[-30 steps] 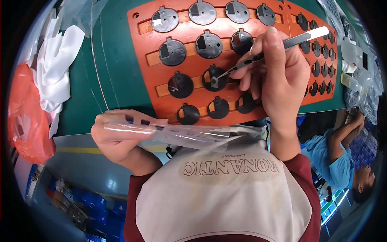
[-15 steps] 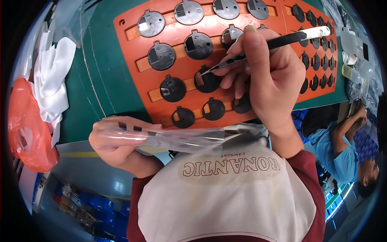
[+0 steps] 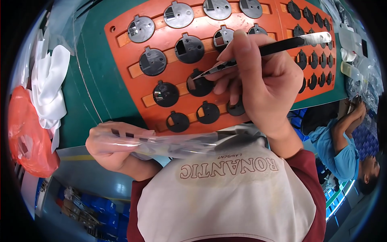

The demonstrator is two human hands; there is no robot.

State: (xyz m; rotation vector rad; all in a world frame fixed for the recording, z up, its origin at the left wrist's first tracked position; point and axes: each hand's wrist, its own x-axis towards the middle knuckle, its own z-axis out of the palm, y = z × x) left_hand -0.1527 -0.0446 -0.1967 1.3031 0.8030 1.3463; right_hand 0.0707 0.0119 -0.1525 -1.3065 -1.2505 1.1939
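Note:
My right hand (image 3: 266, 80) pinches black tweezers (image 3: 278, 46) with a white end. Their tips touch the window cut-out of a round black plastic part (image 3: 201, 86), where a small brownish piece shows. That part sits in an orange tray (image 3: 131, 86) among several similar black discs, such as the disc (image 3: 166, 94) to its left. Closed on a clear plastic film sheet (image 3: 173, 146) is my left hand (image 3: 109, 147), held low at the tray's near left corner. A few small dark rectangles (image 3: 130, 135) show on the film by the fingers.
The tray lies on a green table top (image 3: 100, 88). White cloth (image 3: 52, 84) and a red plastic bag (image 3: 30, 133) lie at the left edge. Clear plastic bags (image 3: 365, 76) are at the far right, and a co-worker in a blue shirt (image 3: 336, 149) sits there.
The tray appears slightly lower and further left in the picture. My right hand and the tweezers stay at the same disc; my left hand still holds the film.

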